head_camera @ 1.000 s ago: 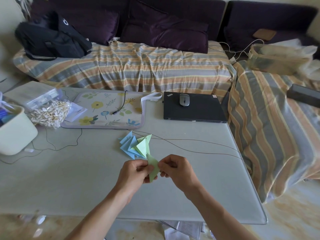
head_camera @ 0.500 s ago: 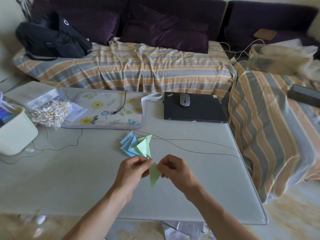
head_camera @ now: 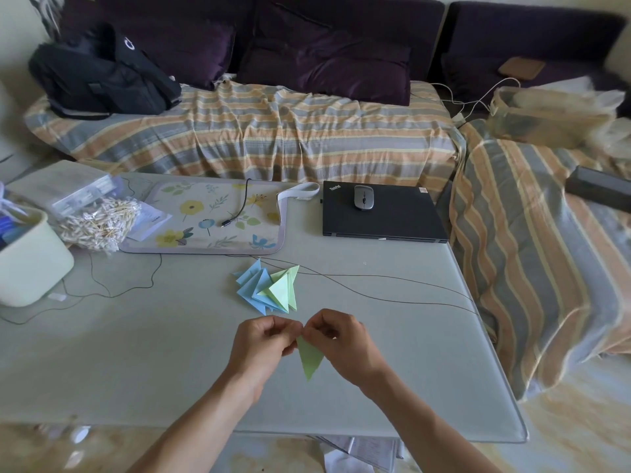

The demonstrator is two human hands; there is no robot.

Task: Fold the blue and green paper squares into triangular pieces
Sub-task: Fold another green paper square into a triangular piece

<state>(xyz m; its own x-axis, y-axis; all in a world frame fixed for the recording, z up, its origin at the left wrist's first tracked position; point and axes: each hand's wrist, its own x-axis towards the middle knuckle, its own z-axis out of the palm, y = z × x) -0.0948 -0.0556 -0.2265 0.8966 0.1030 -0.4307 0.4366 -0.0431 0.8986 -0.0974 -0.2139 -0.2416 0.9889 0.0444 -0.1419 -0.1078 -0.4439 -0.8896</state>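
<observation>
Both hands meet fingertip to fingertip above the bench (head_camera: 426, 353). The left hand (head_camera: 261, 346) and right hand (head_camera: 341, 339) pinch the top of a green paper triangle (head_camera: 310, 357), which points down between them.

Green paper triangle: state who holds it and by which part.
Both hands hold the green paper triangle: left hand and right hand pinch its upper end, its point hanging downward above the table.
</observation>
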